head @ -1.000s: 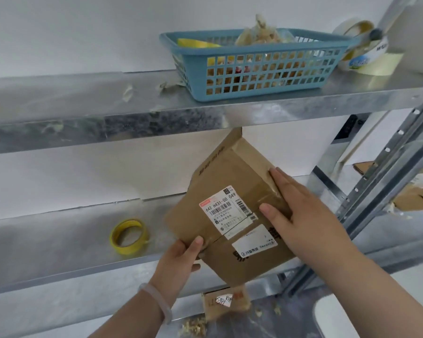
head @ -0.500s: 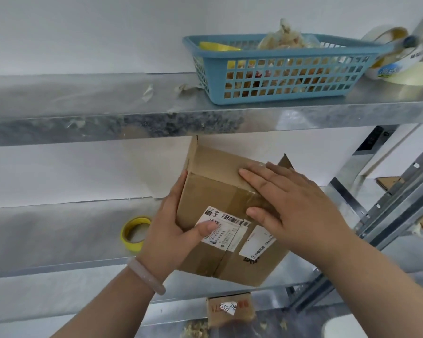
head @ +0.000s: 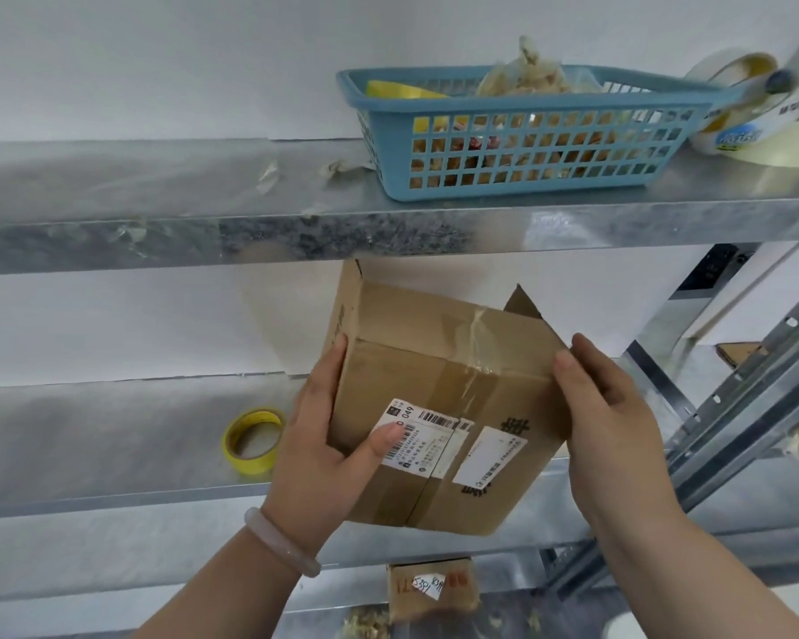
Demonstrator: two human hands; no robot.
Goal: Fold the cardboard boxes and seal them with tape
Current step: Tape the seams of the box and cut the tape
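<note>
A galvanised metal upper shelf point(head: 158, 186) crosses the upper half of the frame. At upper right, a blue plastic lattice basket point(head: 527, 145) stands on it, with a wide pale tape roll point(head: 739, 126) just beside it at the far right. Torn scraps point(head: 268, 175) lie left of the basket. On the middle shelf point(head: 88, 435), left of centre, lies a yellow tape roll point(head: 252, 441). At bottom centre, a small cardboard box point(head: 430, 588) sits on the lowest level.

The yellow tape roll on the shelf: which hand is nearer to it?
Left. The left hand holds the left side of the cardboard box, just beside the yellow tape roll; the right hand holds its right edge, farther off.
</note>
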